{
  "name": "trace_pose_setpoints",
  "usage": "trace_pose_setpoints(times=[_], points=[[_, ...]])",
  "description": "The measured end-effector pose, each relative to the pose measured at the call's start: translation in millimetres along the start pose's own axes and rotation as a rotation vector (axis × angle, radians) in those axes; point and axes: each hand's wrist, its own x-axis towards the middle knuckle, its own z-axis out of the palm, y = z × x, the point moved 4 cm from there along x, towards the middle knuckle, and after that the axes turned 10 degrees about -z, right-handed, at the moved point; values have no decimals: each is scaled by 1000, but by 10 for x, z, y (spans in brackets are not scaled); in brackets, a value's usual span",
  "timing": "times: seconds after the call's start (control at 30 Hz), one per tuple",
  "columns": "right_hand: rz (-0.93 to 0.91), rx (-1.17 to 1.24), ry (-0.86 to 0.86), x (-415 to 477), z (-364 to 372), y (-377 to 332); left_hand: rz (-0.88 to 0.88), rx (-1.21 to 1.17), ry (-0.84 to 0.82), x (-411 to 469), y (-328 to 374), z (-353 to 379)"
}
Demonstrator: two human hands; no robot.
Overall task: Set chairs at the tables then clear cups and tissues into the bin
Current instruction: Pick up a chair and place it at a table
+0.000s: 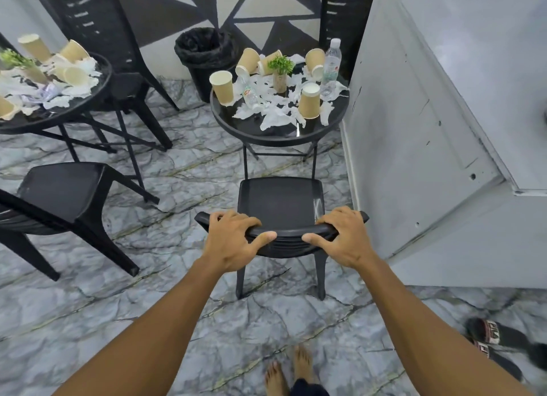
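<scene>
Both hands on a chair back.
The left hand (233,242) and right hand (344,237) grip the black plastic chair (279,202) facing the round black glass-topped table (278,135) littered with paper cups.

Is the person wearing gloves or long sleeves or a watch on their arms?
No. The left hand and right hand wear no gloves. The left forearm and right forearm are bare as far as the picture shows: no sleeves, watch or bracelet.
</scene>
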Motion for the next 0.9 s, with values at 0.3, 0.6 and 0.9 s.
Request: trace_pose_setpoints(times=[0.3, 0.6, 0.9], points=[[48, 70, -75, 41, -34, 25, -69, -9, -79, 49, 6, -21], [100, -42, -134, -85, -79, -169, -212, 5, -174, -147, 183, -62], [209, -15, -305, -38, -226, -361, -228, 31, -248, -340, 332, -221]])
